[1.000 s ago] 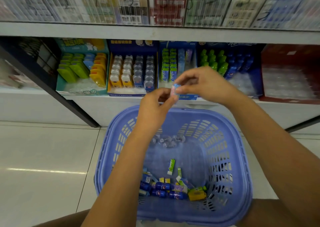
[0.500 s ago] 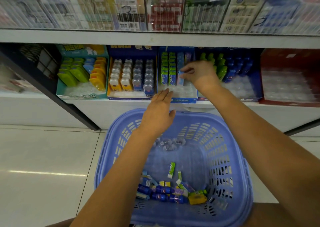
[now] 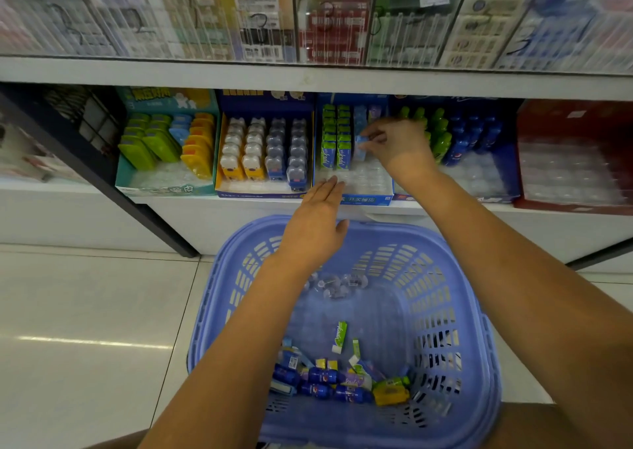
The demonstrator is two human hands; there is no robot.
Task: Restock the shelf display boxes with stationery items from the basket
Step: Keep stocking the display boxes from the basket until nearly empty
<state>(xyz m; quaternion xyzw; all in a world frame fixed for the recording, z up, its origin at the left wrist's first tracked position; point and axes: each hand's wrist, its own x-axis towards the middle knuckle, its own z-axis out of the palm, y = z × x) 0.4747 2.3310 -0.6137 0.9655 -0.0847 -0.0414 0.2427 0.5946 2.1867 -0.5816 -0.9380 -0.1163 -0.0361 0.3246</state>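
Teal card forms the display box (image 3: 164, 188) farthest to the left of the left grip, holding green, blue and yellow pieces. Next rightward, a yellow-and-blue box (image 3: 263, 193) carries bear-shaped pieces in four columns. The left grip (image 3: 317, 229) is flat, with fingers straight and nothing held. It hovers above the far rim of the basket (image 3: 428, 297), its fingertips reaching over the front of the blue display box (image 3: 366, 200). Within that box, two columns of green erasers (image 3: 337, 147) stand just left of the right grip (image 3: 399, 143). That grip pinches a pale blue eraser (image 3: 359, 147) between thumb and fingertips at the front of the third column. One second earlier both grips met over the basket around this same piece; the left has since let go and the right has carried it to the shelf. By this reading, one item is about to be seated, while the clear tray slots nearer than the right grip are unfilled. Right of the right grip stand a box of bottle-shaped pieces (image 3: 455, 136) and a red box (image 3: 575, 153). Below both grips, loose stock (image 3: 329, 376) lies at the near end of the basket, so much restocking appears to remain.
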